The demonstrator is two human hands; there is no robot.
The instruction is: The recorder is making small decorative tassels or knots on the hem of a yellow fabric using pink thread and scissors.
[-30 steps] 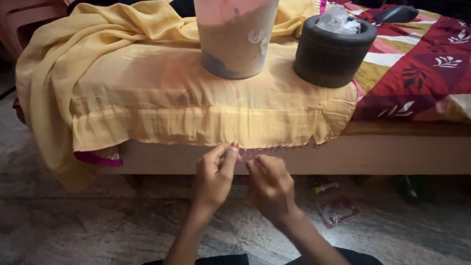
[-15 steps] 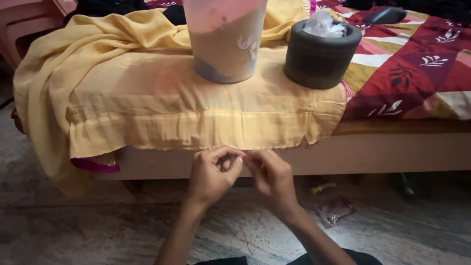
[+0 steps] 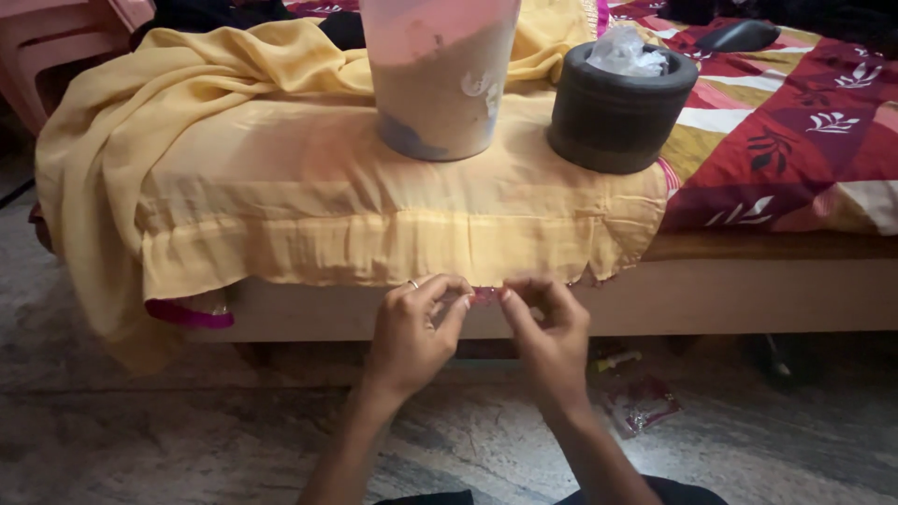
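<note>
Head view: both hands at the bed's front edge.
Left hand: fingers pinch the yellow cloth hem.
Right hand: fingers pinch the same hem.
Cloth: draped over the bed edge, under a tall container.

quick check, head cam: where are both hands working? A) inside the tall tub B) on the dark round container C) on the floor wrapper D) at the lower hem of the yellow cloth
D: the left hand and right hand pinch together at the hanging hem of the yellow cloth, below the bed edge and apart from the tall tub and dark round container.
</note>
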